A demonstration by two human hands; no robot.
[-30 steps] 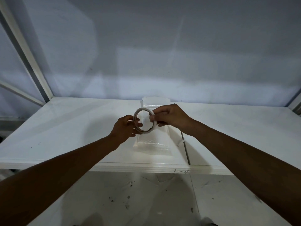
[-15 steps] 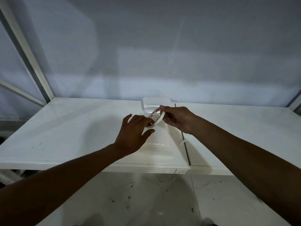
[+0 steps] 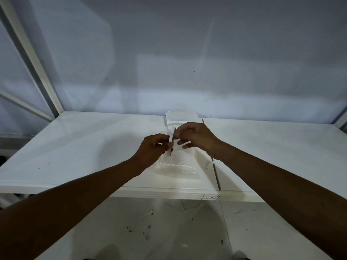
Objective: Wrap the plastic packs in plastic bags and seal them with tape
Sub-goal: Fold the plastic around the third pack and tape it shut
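Observation:
A clear plastic bag with a plastic pack inside (image 3: 178,166) lies flat on the white table (image 3: 84,147), its far end folded near the wall. Above it both hands hold a thin roll of tape (image 3: 171,142), turned edge-on to the camera. My left hand (image 3: 153,150) pinches the roll's lower left side. My right hand (image 3: 195,136) grips the roll's upper right side with thumb and fingers. The hands hide the middle of the bag.
A grey wall rises right behind the table. A white metal frame post (image 3: 33,59) slants at the left. A dark seam (image 3: 216,175) splits the tabletop just right of the bag. The stained white floor (image 3: 169,231) lies below the table's front edge.
The tape roll turned from face-on to edge-on. My left hand, laid flat on the bag half a second ago, rose and took hold of the roll again.

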